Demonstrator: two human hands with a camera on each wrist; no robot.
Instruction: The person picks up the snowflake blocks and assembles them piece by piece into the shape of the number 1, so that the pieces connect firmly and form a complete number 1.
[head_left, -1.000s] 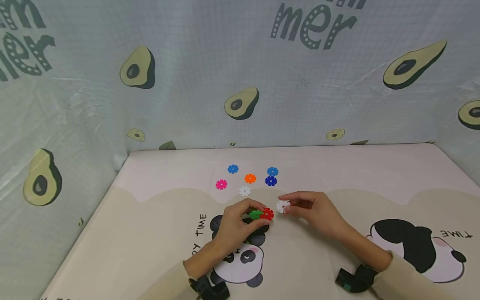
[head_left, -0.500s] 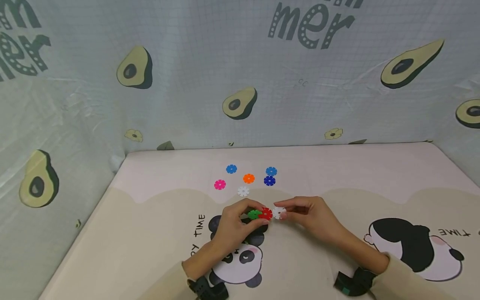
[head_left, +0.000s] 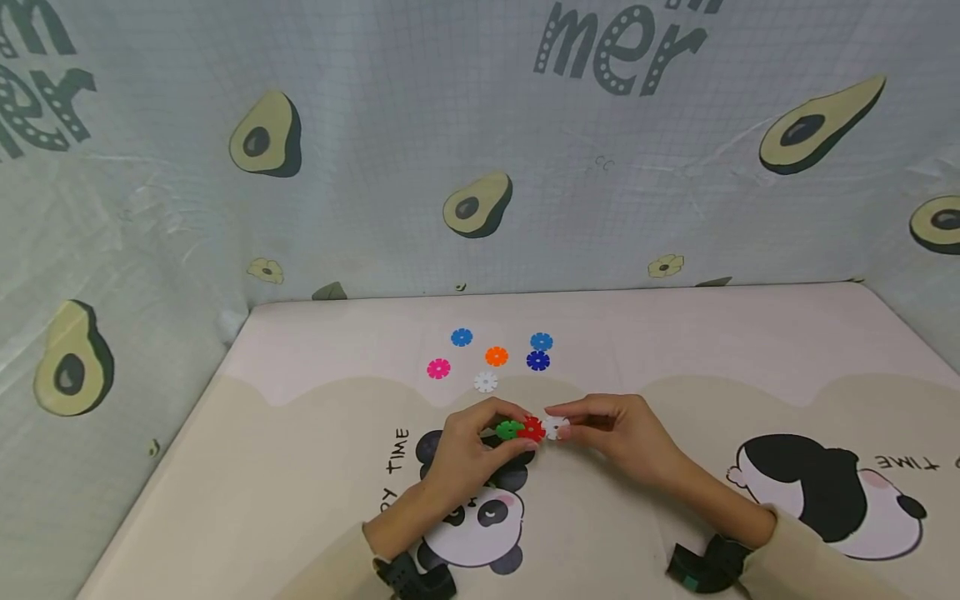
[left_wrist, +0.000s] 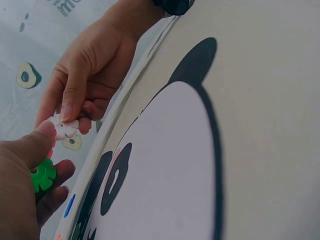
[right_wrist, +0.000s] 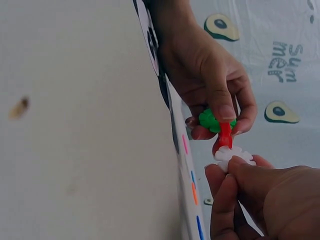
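Observation:
My left hand (head_left: 476, 442) pinches a red notched plastic disc (head_left: 532, 428) between thumb and fingers. A green notched disc (head_left: 508, 429) is joined to the red one, on its left side. From the right, my right hand (head_left: 626, 429) pinches a white notched disc (head_left: 556, 427) by thumb and fingertips. The white disc's edge meets the red disc's edge; in the right wrist view the red disc (right_wrist: 225, 136) stands edge-on against the white disc (right_wrist: 234, 157). How deep the notches engage is hidden by the fingers.
Beyond the hands lie loose notched discs: pink (head_left: 438, 368), orange (head_left: 497, 357), white (head_left: 486, 382), dark blue (head_left: 537, 360), and light blue ones (head_left: 462, 337) at left and right. A printed cloth (head_left: 600, 500) covers the table; a hanging avocado-print sheet (head_left: 375, 150) stands behind it.
My right hand has moved left and slightly down, bringing the white disc from apart to touching the red one. My left hand has stayed nearly still with the red and green discs.

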